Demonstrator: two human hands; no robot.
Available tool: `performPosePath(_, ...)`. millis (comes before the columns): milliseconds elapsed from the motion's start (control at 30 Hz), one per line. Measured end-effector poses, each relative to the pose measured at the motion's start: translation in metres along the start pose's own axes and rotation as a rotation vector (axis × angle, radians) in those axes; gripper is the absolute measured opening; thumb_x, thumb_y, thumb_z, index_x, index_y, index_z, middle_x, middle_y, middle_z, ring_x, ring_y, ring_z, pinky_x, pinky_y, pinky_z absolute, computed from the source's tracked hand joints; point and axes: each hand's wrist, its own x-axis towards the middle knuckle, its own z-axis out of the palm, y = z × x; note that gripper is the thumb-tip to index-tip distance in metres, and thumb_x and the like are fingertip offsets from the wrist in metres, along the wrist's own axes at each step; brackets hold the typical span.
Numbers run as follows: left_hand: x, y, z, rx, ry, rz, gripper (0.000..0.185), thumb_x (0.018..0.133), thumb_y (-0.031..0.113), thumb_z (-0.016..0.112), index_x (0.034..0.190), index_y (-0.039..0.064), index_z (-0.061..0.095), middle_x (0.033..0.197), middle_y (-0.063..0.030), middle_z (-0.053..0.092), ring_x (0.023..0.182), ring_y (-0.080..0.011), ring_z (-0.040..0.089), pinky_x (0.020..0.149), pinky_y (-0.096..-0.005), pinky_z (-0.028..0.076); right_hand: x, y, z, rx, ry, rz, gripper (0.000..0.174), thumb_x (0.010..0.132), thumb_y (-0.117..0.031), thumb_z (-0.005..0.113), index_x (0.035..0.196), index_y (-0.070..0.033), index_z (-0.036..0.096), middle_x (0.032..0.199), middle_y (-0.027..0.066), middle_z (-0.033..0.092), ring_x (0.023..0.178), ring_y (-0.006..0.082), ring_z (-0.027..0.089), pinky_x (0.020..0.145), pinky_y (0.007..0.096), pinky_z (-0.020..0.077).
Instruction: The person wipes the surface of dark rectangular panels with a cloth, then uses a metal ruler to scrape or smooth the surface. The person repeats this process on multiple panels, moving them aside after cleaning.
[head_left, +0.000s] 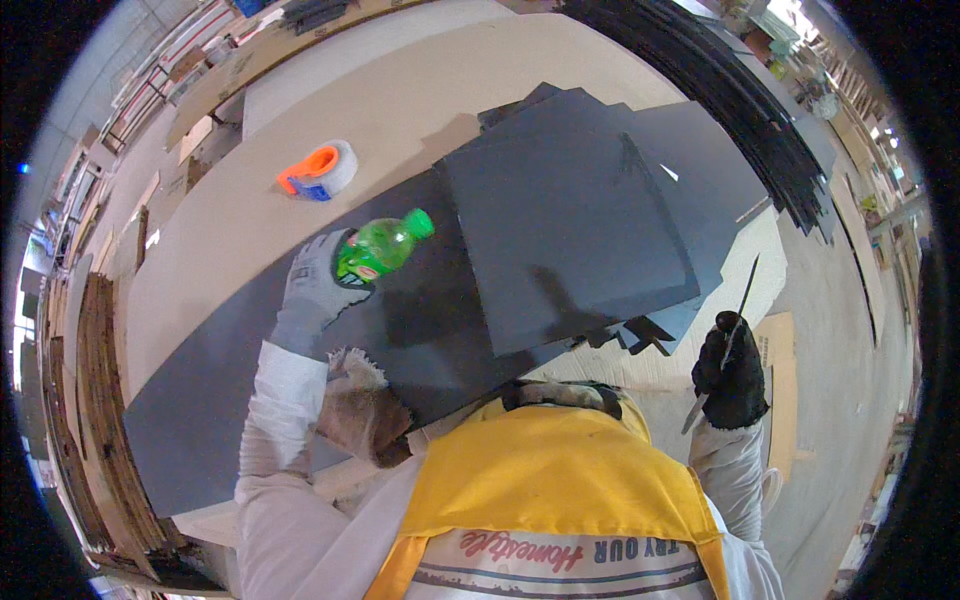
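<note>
My left hand (319, 274), in a grey work glove, is closed around a green plastic bottle (379, 246) with a green cap. The bottle lies tilted just above a long dark grey panel (247, 390). A brown cloth (364, 420) lies at the panel's near edge, by my left forearm. My right hand (731, 371), in a black glove, grips a thin, pointed metal blade-like tool (748, 289) beyond the right side of the table. Its exact kind is unclear. Between my hands, overlapping dark square-cornered sheets (562, 225) rest on the panel.
A tape dispenser (319, 172) with an orange and blue body sits on the beige board (217, 240). Long black strips (720, 97) are stacked at the far right. Brown boards (112, 405) stand at the left. Flattened cardboard (782, 390) lies on the floor at right.
</note>
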Motion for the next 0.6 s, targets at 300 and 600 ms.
performPosePath(300,-0.070,-0.207,0.051,-0.667,0.587,-0.392,0.079,0.062,0.012,0.084,0.128,0.003,0.042,0.115,-0.0100,0.056,0.105,-0.0215,0.055,0.088,-0.0353,0.047,0.016,-0.006,0.095,-0.027,-0.461,0.241,0.037,0.091,-0.028,0.055,0.118,-0.003,0.052,0.084,0.0069,0.060,0.069,0.0157,0.058,0.060,0.0276,0.0495)
performPosePath(600,-0.169,-0.149,0.057,-0.389,0.508,-0.498,0.078,0.069,0.016,0.077,0.134,0.001,0.037,0.128,-0.0170,0.050,0.118,-0.0280,0.048,0.098,-0.0364,0.040,0.039,0.101,0.266,-0.631,-1.096,0.372,0.024,0.089,-0.019,0.058,0.107,-0.004,0.053,0.089,0.0085,0.063,0.078,0.0162,0.059,0.071,0.0297,0.0478)
